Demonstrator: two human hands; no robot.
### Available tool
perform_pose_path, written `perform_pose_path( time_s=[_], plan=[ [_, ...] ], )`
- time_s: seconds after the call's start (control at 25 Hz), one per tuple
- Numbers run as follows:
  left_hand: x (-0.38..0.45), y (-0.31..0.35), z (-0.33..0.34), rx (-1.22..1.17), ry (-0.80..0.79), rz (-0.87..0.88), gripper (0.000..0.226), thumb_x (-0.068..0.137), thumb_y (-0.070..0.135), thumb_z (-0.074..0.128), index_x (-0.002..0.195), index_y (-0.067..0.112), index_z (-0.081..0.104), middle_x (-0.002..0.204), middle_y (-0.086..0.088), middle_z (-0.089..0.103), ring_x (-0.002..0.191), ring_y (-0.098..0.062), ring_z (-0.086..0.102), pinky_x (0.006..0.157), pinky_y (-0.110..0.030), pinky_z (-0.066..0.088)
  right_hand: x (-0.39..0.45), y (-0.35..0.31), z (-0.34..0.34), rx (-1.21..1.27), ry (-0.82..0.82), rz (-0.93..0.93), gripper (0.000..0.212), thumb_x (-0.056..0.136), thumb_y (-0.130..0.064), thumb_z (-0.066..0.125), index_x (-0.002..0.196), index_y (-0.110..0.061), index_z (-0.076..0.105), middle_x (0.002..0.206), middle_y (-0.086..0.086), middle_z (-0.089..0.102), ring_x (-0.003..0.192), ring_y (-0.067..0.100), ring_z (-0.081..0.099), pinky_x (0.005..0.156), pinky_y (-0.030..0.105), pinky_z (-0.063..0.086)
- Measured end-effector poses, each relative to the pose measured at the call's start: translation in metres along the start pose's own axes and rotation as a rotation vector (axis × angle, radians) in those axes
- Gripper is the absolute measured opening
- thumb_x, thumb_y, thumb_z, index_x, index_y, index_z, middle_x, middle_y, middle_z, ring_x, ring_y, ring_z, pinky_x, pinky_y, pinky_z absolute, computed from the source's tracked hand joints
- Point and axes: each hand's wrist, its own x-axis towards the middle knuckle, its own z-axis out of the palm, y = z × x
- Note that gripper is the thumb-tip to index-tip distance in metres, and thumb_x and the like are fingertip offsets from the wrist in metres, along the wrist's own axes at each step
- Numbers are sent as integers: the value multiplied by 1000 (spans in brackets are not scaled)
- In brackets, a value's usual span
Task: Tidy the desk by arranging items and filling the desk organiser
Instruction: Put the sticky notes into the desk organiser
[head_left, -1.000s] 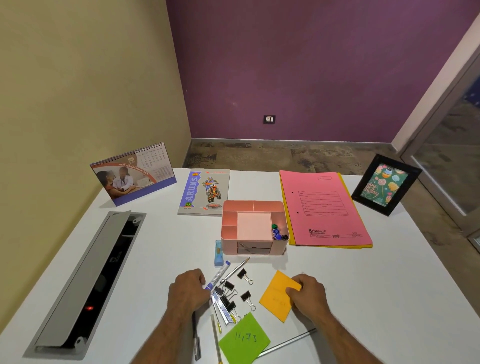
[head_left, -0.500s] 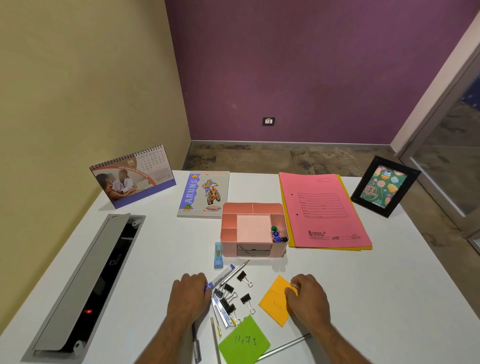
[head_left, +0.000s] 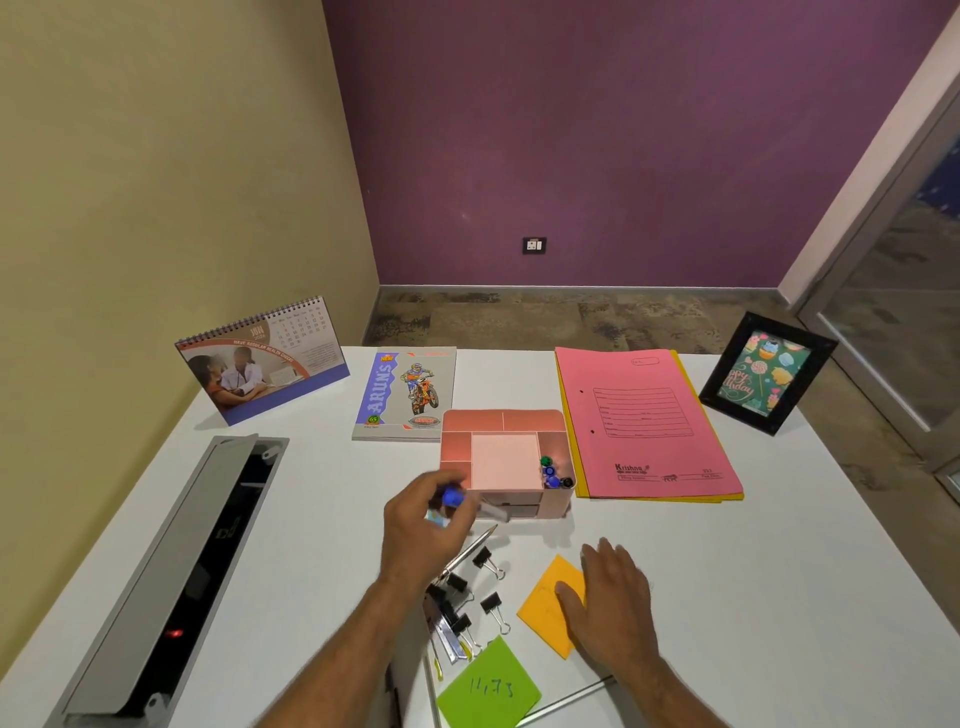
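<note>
A pink desk organiser (head_left: 504, 422) stands mid-table, with a few capped markers (head_left: 551, 472) in its right compartment. My left hand (head_left: 415, 535) is raised at the organiser's front left corner, closed on a marker with a blue cap (head_left: 453, 498). My right hand (head_left: 613, 603) lies flat, fingers spread, on an orange sticky note (head_left: 545, 608). Between the hands lie several black binder clips (head_left: 488, 561), a silver pen (head_left: 475, 545) and more pens (head_left: 449, 642). A green sticky note (head_left: 488, 688) with writing lies near the front edge.
A desk calendar (head_left: 265, 358) and a notebook (head_left: 405, 395) stand at the back left; pink and yellow folders (head_left: 644, 421) and a black picture frame (head_left: 763, 374) at the back right. An open cable tray (head_left: 171, 571) runs along the left. A silver rod (head_left: 566, 699) lies at the front.
My left hand has lifted the blue-capped marker off the table and carried it up towards the organiser. My right hand has flattened onto the orange note.
</note>
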Motion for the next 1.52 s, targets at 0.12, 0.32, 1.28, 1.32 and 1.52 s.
perform_pose_path(
  time_s=[0.12,0.32,1.28,1.32,1.52],
  plan=[
    [28,30,17,-101,51,-28,32,75,13,83,101,22,67,81,9,69,73,-6,64,74,-13,51,-5,9,11,-82,-71,45,81,89,-68,18,125,-11,63,134,19,58,121,42,56,90,60,48],
    [72,54,49,-27,-25,7,27,78,22,82,100,16,68,87,3,71,75,-8,65,70,-15,53,-5,13,16,-112,-121,59,87,90,-69,9,122,-11,65,132,20,59,117,43,58,87,61,50],
    [65,42,110,858,-810,377,41,84,6,69,123,13,61,125,-8,65,108,-30,54,82,-36,45,3,5,-1,53,-154,84,52,65,-61,74,107,-32,66,119,0,60,116,28,55,92,52,45],
    [64,42,110,860,-812,369,38,85,4,67,121,13,62,121,-10,66,106,-30,52,79,-36,41,4,3,-5,47,-150,104,52,71,-62,69,114,-34,61,125,-4,54,122,24,48,96,48,40],
    [58,34,105,704,-765,237,49,86,3,60,131,21,52,121,-6,62,112,-26,44,83,-38,32,12,-6,-22,157,-181,224,42,71,-58,71,103,-39,53,110,-12,49,111,16,45,83,36,35]
  ],
)
